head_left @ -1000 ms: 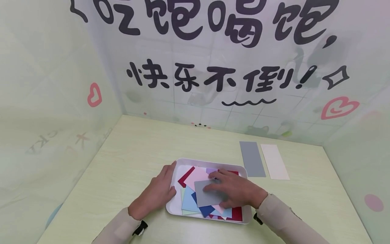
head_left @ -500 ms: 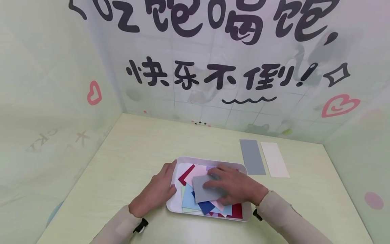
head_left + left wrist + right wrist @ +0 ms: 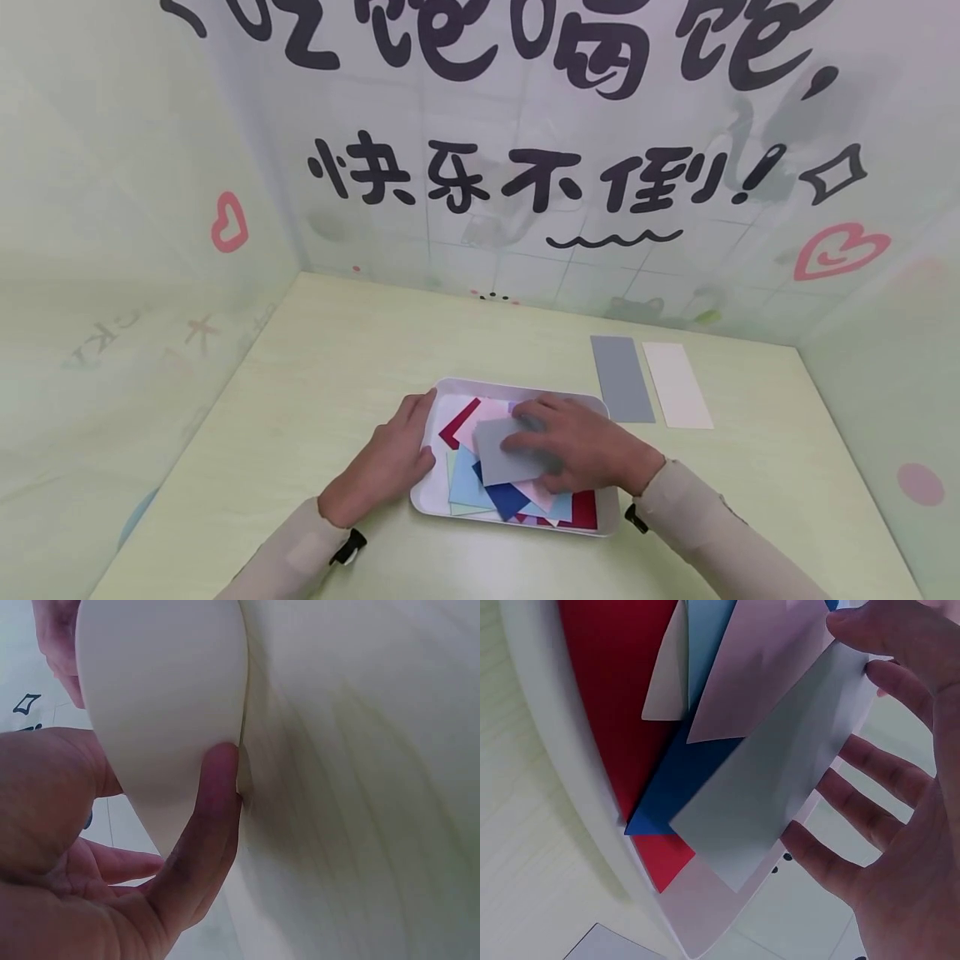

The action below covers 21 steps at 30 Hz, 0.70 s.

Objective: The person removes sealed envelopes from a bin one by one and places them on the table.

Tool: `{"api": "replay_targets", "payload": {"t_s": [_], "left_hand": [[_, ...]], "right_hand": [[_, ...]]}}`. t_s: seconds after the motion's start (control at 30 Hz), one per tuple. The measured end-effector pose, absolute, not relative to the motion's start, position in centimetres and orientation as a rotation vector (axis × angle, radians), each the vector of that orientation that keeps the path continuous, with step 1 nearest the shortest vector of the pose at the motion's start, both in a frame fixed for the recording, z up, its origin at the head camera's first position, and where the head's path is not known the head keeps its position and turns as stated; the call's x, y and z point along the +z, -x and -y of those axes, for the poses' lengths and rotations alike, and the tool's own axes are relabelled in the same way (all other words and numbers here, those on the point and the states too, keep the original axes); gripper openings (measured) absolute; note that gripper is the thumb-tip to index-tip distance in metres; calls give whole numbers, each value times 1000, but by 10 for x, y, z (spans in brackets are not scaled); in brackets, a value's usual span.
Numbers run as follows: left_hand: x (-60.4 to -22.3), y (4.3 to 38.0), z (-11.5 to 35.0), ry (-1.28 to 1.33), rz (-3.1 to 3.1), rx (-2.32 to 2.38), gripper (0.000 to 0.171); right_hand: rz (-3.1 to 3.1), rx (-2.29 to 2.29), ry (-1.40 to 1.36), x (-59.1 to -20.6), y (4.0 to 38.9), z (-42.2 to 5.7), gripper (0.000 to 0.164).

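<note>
A white tray [image 3: 431, 492] holds a jumble of coloured paper pieces. At its left end my left hand [image 3: 390, 458] grips the rim; the left wrist view shows fingers curled against the tray's outer wall [image 3: 165, 690]. Over the tray, my right hand [image 3: 577, 442] holds a grey paper piece [image 3: 501, 454] by its edges. In the right wrist view the thumb [image 3: 855, 626] is at one edge of the grey piece [image 3: 772, 765] and the fingers are along the opposite edge. Beneath it lie a dark blue piece [image 3: 504, 500], a light blue piece [image 3: 467, 483] and pink ones.
Behind the tray's right end, a grey strip [image 3: 624, 379] and a pale pink strip [image 3: 678, 385] lie side by side on the table [image 3: 337, 358]. A red piece [image 3: 585, 510] sits in the tray's near right corner. Printed sheets wall in the back and sides.
The grey piece has shifted slightly left and away from me over the pile, with my right hand. My left hand stays at the tray's left end. The head view has tilted slightly.
</note>
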<state>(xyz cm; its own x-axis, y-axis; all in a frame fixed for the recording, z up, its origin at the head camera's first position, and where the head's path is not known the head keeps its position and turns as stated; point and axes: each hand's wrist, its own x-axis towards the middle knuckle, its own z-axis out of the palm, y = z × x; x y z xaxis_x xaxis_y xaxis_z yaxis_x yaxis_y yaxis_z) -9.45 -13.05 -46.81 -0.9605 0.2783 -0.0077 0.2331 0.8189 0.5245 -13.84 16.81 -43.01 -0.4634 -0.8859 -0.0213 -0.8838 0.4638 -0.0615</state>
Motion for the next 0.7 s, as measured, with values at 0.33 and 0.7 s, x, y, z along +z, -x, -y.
{"api": "replay_targets", "payload": {"t_s": [0.33, 0.7], "left_hand": [[-467, 95, 131, -402, -2906, 829, 76], [-465, 94, 129, -382, -2898, 822, 76]], "right_hand": [[-2723, -89, 1591, -420, 144, -177, 54], [-2782, -126, 1563, -421, 152, -193, 49]]}}
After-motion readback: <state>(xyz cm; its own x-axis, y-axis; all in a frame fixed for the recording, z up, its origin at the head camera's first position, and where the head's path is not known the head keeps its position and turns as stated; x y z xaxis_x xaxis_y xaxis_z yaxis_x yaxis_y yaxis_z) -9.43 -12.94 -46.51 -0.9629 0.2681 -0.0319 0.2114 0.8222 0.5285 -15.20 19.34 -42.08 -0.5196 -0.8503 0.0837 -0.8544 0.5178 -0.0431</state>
